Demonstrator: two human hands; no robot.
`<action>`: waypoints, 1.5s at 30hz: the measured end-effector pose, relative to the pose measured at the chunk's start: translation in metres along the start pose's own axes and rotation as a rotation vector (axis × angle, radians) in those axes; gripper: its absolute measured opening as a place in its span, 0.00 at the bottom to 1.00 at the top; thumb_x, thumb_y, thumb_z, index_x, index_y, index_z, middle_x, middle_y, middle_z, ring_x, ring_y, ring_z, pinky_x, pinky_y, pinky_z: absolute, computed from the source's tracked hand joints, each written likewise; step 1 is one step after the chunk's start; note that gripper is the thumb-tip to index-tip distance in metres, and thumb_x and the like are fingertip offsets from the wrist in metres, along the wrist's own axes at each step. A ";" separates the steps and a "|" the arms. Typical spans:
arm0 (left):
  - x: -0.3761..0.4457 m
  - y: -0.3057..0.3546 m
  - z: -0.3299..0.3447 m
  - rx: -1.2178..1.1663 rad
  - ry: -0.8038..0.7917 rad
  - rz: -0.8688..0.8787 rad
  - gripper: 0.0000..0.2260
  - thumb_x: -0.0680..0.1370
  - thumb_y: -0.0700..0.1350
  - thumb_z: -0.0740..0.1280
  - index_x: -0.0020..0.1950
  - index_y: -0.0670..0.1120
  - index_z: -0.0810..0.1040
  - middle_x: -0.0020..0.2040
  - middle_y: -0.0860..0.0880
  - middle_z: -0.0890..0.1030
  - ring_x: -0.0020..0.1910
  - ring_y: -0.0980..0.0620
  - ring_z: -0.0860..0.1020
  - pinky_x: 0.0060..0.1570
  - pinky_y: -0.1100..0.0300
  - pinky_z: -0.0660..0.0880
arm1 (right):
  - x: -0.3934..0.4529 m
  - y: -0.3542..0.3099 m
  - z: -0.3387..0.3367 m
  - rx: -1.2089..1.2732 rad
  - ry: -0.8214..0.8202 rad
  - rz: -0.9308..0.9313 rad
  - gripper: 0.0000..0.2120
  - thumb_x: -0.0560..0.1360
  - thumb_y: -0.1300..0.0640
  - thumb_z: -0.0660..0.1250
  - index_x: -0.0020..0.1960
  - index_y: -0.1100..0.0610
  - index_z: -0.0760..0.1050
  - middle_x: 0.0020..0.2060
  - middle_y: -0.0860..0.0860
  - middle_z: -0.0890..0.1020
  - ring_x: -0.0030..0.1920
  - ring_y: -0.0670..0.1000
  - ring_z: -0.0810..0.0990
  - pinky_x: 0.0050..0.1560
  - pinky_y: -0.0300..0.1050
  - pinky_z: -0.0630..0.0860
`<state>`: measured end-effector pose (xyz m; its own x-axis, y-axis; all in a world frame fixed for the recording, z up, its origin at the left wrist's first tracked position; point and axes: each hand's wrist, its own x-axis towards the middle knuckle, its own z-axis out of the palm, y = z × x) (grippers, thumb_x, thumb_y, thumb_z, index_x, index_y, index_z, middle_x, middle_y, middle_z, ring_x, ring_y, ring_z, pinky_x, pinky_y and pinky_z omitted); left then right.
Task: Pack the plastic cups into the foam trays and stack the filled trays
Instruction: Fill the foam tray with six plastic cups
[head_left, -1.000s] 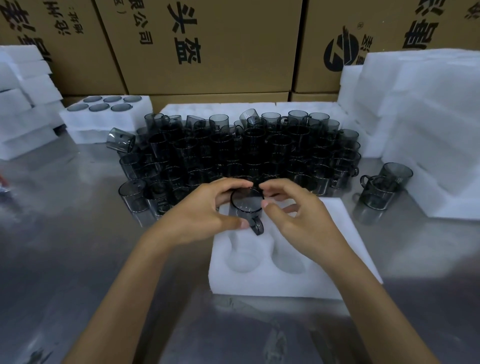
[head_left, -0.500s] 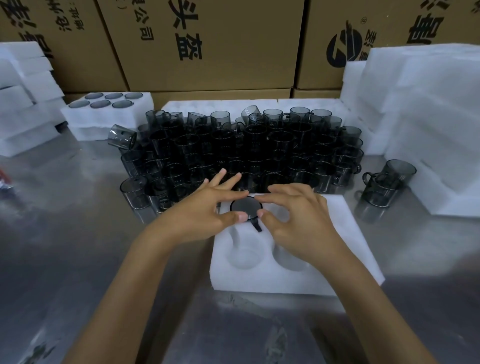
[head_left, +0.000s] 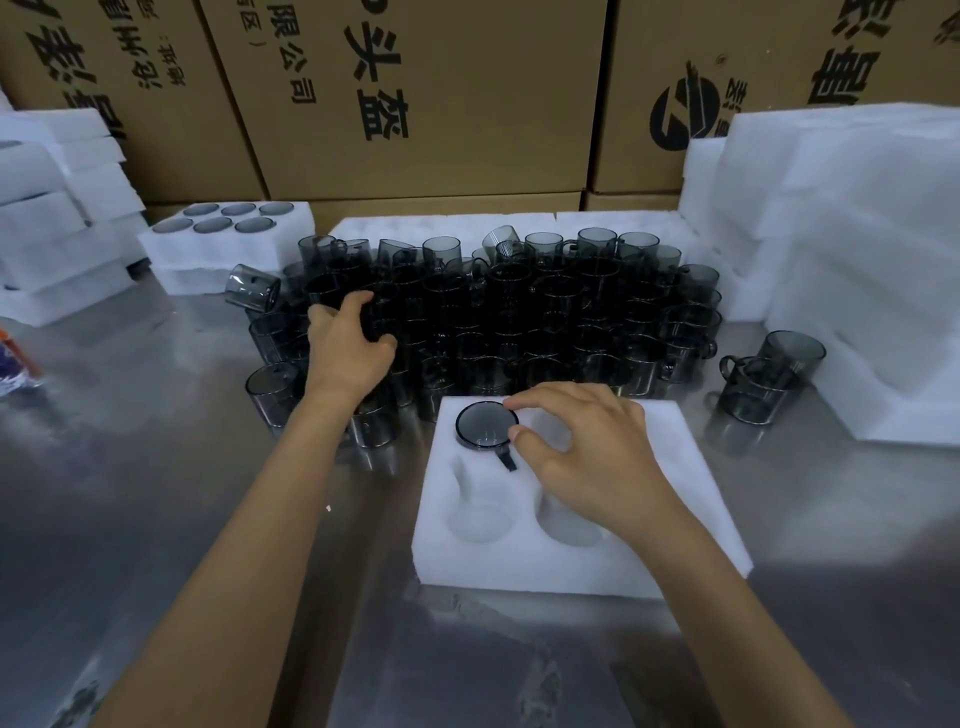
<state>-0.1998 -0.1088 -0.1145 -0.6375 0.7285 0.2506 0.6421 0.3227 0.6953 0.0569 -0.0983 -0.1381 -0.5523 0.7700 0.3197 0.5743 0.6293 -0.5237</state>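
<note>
A white foam tray (head_left: 571, 566) lies on the metal table in front of me. One smoky grey plastic cup (head_left: 485, 426) sits sunk in its far left hole, handle pointing toward me. My right hand (head_left: 587, 452) rests over the tray, with index fingertip and thumb pinching the cup's right rim. The near two holes are bare foam. Behind the tray stands a dense cluster of several grey cups (head_left: 545, 312). My left hand (head_left: 348, 353) reaches into the cluster's left side, and its fingers and thumb curl round one dark cup there.
A filled foam tray (head_left: 223, 244) sits on another at the back left. Foam stacks stand at the right (head_left: 857, 249) and far left (head_left: 47, 218). Two loose cups (head_left: 763, 374) stand at the right. Cardboard boxes (head_left: 441, 104) wall the back.
The cup went down into the tray's hole. My left hand let go of it and moved up left into the cup cluster; my right hand stayed at the cup's rim.
</note>
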 end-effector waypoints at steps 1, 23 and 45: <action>0.005 0.000 0.001 0.014 0.012 -0.014 0.19 0.79 0.43 0.68 0.69 0.48 0.71 0.67 0.41 0.63 0.60 0.41 0.73 0.57 0.57 0.72 | 0.000 0.000 0.000 0.006 0.000 -0.001 0.13 0.77 0.44 0.65 0.62 0.37 0.76 0.63 0.34 0.75 0.64 0.37 0.61 0.59 0.33 0.46; -0.098 0.083 0.020 -0.411 -0.499 0.604 0.11 0.78 0.33 0.67 0.52 0.49 0.73 0.63 0.65 0.73 0.65 0.60 0.75 0.64 0.65 0.73 | 0.016 0.026 -0.060 0.597 0.226 0.119 0.14 0.79 0.72 0.60 0.52 0.58 0.81 0.49 0.56 0.85 0.49 0.57 0.83 0.51 0.48 0.82; -0.118 0.075 0.025 -0.367 -0.260 0.604 0.35 0.70 0.28 0.66 0.70 0.57 0.66 0.66 0.60 0.71 0.66 0.64 0.71 0.49 0.62 0.76 | -0.009 0.022 -0.059 0.718 0.040 0.096 0.01 0.74 0.69 0.72 0.44 0.67 0.81 0.54 0.55 0.83 0.49 0.46 0.81 0.51 0.36 0.76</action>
<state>-0.0656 -0.1552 -0.1092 -0.0688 0.8488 0.5242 0.6359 -0.3675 0.6786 0.1100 -0.0855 -0.1061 -0.4884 0.8305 0.2676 0.0733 0.3447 -0.9359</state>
